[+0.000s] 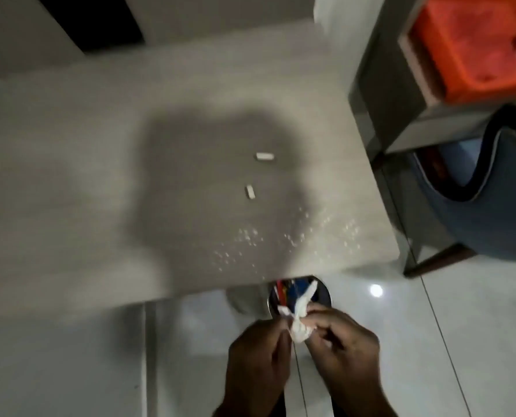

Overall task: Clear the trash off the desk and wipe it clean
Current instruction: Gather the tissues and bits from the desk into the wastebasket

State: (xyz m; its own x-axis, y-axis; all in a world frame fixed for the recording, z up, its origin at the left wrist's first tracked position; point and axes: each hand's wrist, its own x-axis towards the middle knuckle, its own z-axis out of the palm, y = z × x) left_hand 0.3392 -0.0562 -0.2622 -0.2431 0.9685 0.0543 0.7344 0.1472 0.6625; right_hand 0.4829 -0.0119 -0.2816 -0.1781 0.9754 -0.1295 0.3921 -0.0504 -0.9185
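A light grey desk (100, 145) fills the upper middle of the head view. Two small white stubs (264, 156) (250, 192) lie on it, and white crumbs (281, 236) are scattered near its front right corner. Below the desk's front edge, both hands hold a crumpled white tissue (300, 322). My left hand (258, 356) pinches its left side and my right hand (344, 341) grips its right side. The tissue hangs over a round trash bin (323, 291) on the floor, partly hidden by the desk edge, with coloured scraps inside.
A blue chair (476, 206) stands right of the desk. An orange crate (473, 46) sits on a grey shelf unit at the upper right. Glossy white floor tiles (431, 341) lie around the bin. A dark panel (94, 22) is behind the desk.
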